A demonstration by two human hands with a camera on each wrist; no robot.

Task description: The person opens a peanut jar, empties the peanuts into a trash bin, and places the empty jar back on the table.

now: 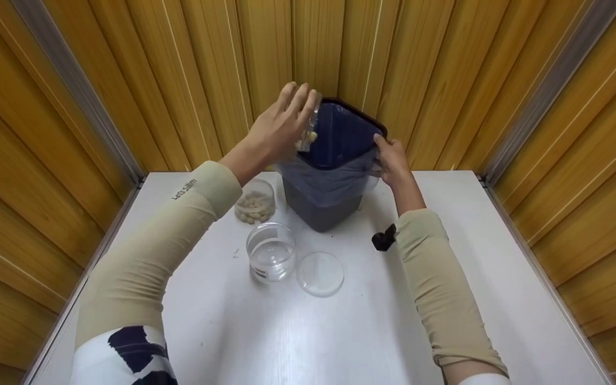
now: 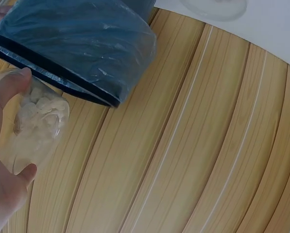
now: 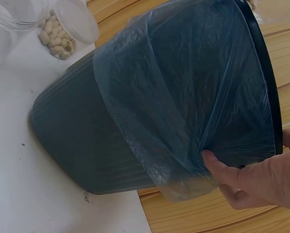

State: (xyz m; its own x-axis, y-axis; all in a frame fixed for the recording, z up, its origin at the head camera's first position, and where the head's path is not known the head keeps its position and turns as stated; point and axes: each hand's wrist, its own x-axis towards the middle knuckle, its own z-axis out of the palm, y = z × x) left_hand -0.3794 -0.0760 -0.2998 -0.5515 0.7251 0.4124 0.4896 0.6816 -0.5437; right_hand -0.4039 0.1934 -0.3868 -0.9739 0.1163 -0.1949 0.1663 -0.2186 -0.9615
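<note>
My left hand grips a clear plastic jar and tips it at the left rim of a dark trash bin. Pale shell-like pieces lie inside that jar, by its mouth. A thin bluish bag lines the bin and folds down over its outside. With its thumb over the rim and fingers against the bag outside, my right hand holds the bin at its right corner. The bin leans, its opening turned toward the head camera.
Left of the bin stands a clear jar of pale nuts. Nearer are an open clear jar and a round clear lid on the white table. Wood-patterned walls enclose the back and sides. A small black object is beside the right sleeve.
</note>
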